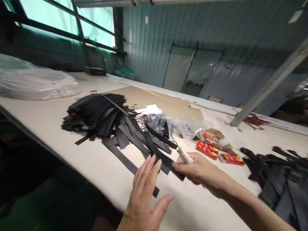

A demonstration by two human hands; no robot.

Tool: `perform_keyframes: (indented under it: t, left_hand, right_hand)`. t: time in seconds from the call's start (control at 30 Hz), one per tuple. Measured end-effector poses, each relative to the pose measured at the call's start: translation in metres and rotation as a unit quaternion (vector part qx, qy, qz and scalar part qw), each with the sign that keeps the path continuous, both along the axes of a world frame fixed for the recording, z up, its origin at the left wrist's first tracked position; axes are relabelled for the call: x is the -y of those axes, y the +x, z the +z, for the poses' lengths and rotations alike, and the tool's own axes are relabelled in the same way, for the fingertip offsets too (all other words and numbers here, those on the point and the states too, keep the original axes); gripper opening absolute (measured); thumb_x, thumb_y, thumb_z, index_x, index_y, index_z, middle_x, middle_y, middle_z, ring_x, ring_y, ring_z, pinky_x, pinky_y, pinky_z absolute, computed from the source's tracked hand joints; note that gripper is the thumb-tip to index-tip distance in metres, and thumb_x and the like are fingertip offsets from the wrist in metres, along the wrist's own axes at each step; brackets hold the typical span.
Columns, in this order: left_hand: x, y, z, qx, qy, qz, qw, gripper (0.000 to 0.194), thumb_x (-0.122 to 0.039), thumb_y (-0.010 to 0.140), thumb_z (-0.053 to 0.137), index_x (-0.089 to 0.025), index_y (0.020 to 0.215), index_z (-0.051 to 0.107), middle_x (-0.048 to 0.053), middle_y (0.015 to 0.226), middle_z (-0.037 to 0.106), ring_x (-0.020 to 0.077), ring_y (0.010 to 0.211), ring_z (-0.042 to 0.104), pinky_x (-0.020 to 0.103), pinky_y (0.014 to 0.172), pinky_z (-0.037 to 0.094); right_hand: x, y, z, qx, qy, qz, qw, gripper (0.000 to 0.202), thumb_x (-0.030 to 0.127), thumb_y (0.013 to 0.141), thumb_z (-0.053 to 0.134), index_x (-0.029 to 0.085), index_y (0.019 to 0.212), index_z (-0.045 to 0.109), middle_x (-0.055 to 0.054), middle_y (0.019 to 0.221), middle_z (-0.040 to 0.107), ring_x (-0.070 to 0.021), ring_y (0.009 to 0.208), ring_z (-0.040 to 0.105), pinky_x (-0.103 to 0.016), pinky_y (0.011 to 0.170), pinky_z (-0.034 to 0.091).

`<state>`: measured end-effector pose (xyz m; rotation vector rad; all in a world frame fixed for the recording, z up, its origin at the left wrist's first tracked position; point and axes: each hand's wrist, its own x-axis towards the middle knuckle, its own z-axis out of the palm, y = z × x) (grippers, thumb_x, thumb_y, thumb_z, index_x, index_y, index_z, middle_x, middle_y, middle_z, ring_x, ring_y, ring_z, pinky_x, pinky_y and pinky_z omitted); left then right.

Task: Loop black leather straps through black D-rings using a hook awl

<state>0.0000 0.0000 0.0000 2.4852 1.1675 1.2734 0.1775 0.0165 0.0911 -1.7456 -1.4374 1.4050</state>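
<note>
The work looks far from finished, judging by the thick pile of black strips (96, 112) lying bunched on the left part of the table (84, 149). Several loose strips (139, 144) fan out from it toward the hands, crossing one another, and one end lies just beside the right fingers. Small black rings (141, 122) are scattered past the loose strips; no ring can be made out on a strip, so I cannot tell whether any piece is done. A dark heap of cloth (284, 183) lies at the near right, but whether it is finished work is unclear.

The right hand (199, 168) has its fingers wrapped around a white-handled tool (185, 156) with a thin dark tip; whether it also pinches the strip end is unclear. The left hand (144, 192) is spread, grasping nothing, its fingertips over or on the loose strips.

A clear plastic bag (178, 123) lies crumpled beside the rings and crowds the space past the tool. Red boxes (207, 150) and brown paper (218, 136) lie to its right. The overlapping strips could snag when one is drawn out. Farther off, a slanted post (271, 83) meets the table.
</note>
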Motion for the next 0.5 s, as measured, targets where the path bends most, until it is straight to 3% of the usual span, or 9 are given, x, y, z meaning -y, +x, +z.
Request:
perform_keyframes:
  t: [0.07,0.13,0.23,0.27,0.33,0.37,0.4,0.5]
  left_hand:
    - [0.004,0.009,0.011,-0.009,0.049,-0.127,0.991,0.060,-0.006,0.077,0.043,-0.010,0.134,0.024,0.019,0.125,0.053,0.0286,0.123,0.041,0.051,0.099,0.035]
    - [0.010,0.020,0.015,-0.012,0.058,-0.231,0.971,0.063,0.001,0.071,0.037,-0.012,0.132,0.027,0.015,0.110,0.063,0.0257,0.110,0.054,0.046,0.096,0.040]
    - [0.030,0.038,0.003,-0.016,0.000,-0.341,0.940,0.060,0.003,0.064,0.031,-0.013,0.121,0.040,0.011,0.085,0.068,0.0211,0.076,0.065,0.031,0.070,0.053]
    - [0.039,0.044,-0.004,-0.017,-0.041,-0.342,0.939,0.053,0.001,0.064,0.032,-0.014,0.113,0.047,0.010,0.080,0.068,0.0214,0.070,0.065,0.029,0.064,0.053]
    - [0.056,0.053,-0.016,-0.003,-0.174,-0.299,0.938,0.035,-0.005,0.070,0.035,-0.018,0.095,0.056,0.007,0.073,0.066,0.0211,0.066,0.062,0.028,0.059,0.051]
    - [0.064,0.058,-0.019,0.009,-0.251,-0.266,0.931,0.027,-0.011,0.075,0.037,-0.020,0.091,0.057,0.006,0.073,0.065,0.0208,0.067,0.062,0.027,0.061,0.050]
    - [0.070,0.061,-0.021,0.025,-0.324,-0.233,0.917,0.021,-0.018,0.079,0.040,-0.021,0.089,0.057,0.005,0.074,0.064,0.0205,0.070,0.061,0.026,0.063,0.049]
    - [0.081,0.071,-0.015,0.081,-0.478,-0.161,0.860,0.020,-0.036,0.083,0.042,-0.023,0.084,0.057,0.003,0.077,0.061,0.0198,0.080,0.056,0.025,0.071,0.046]
  right_hand:
    - [0.038,-0.004,0.002,-0.092,-0.027,0.023,0.995,0.032,0.041,0.072,0.061,0.019,0.061,0.040,0.009,0.047,0.034,-0.0041,0.040,0.022,-0.018,0.036,0.016]
    - [0.071,-0.005,0.001,-0.152,-0.039,0.025,0.987,0.036,0.046,0.071,0.061,0.019,0.060,0.039,0.009,0.048,0.032,-0.0044,0.041,0.021,-0.018,0.037,0.016]
    - [0.112,0.010,-0.015,-0.186,-0.039,-0.010,0.982,0.039,0.054,0.070,0.057,0.020,0.062,0.039,0.009,0.049,0.029,-0.0051,0.040,0.021,-0.019,0.036,0.018]
    - [0.124,0.022,-0.024,-0.144,-0.026,-0.032,0.989,0.039,0.055,0.072,0.053,0.020,0.063,0.039,0.008,0.049,0.029,-0.0060,0.041,0.023,-0.019,0.037,0.020]
    - [0.143,0.053,-0.045,0.038,0.024,-0.095,0.994,0.036,0.053,0.079,0.042,0.020,0.064,0.040,0.006,0.052,0.034,-0.0090,0.045,0.032,-0.020,0.043,0.029]
    - [0.151,0.072,-0.057,0.169,0.072,-0.131,0.974,0.034,0.048,0.082,0.038,0.020,0.065,0.043,0.003,0.057,0.040,-0.0113,0.052,0.040,-0.021,0.050,0.035]
    - [0.157,0.091,-0.068,0.300,0.106,-0.163,0.934,0.033,0.045,0.084,0.033,0.020,0.066,0.046,0.001,0.061,0.046,-0.0142,0.058,0.046,-0.023,0.056,0.038]
    - [0.163,0.140,-0.097,0.396,0.118,-0.187,0.892,0.026,0.034,0.082,0.037,0.019,0.067,0.051,-0.005,0.072,0.050,-0.0211,0.072,0.052,-0.030,0.068,0.039]
